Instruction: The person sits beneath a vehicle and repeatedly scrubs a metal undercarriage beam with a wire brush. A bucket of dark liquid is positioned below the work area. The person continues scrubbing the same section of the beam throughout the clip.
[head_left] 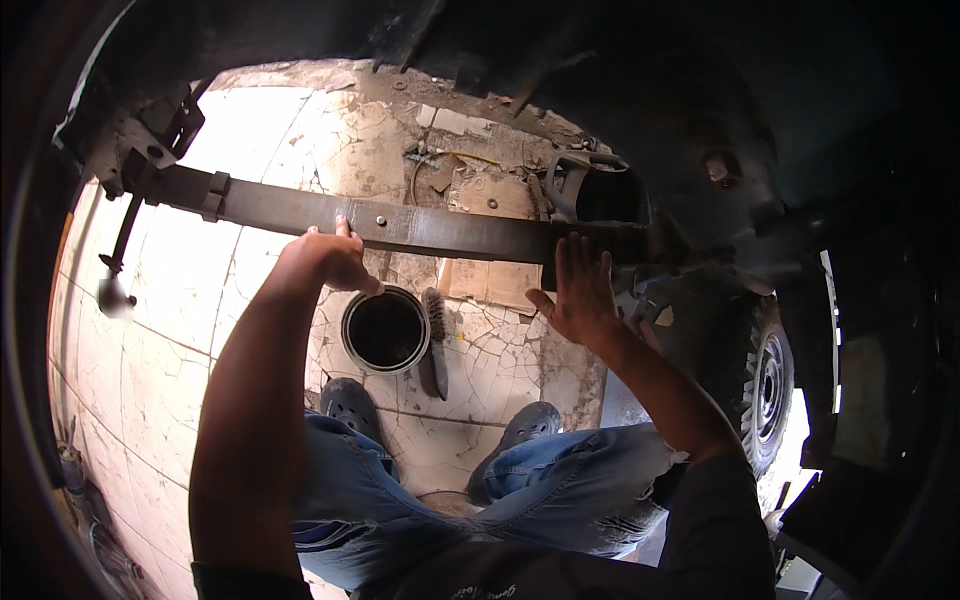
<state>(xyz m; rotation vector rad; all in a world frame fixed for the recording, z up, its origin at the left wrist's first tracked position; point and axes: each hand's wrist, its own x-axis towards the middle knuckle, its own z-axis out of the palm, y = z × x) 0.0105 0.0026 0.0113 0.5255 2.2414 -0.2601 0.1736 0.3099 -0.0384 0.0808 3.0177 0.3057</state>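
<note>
A long grey leaf spring [440, 228] runs across in front of me, slightly bowed, with a clip [215, 196] near its left end and a small bolt head [381, 219] along its face. My left hand [325, 262] touches its lower edge left of the bolt, index finger on the metal and thumb stretched out; the other fingers are partly hidden. Further right, my right hand [582, 300] rests against the spring with fingers straight and thumb spread. Neither hand shows anything gripped. Below the spring, between the two hands, stands an open round can [385, 332] with dark contents.
A wire brush [437, 340] lies beside the can on cracked tiles. Beyond the spring are flattened cardboard [490, 192] and a yellow hose [465, 155]. Dark vehicle bodywork [640, 60] hangs overhead, and a wheel [770, 385] stands at right. My feet flank the can's near side.
</note>
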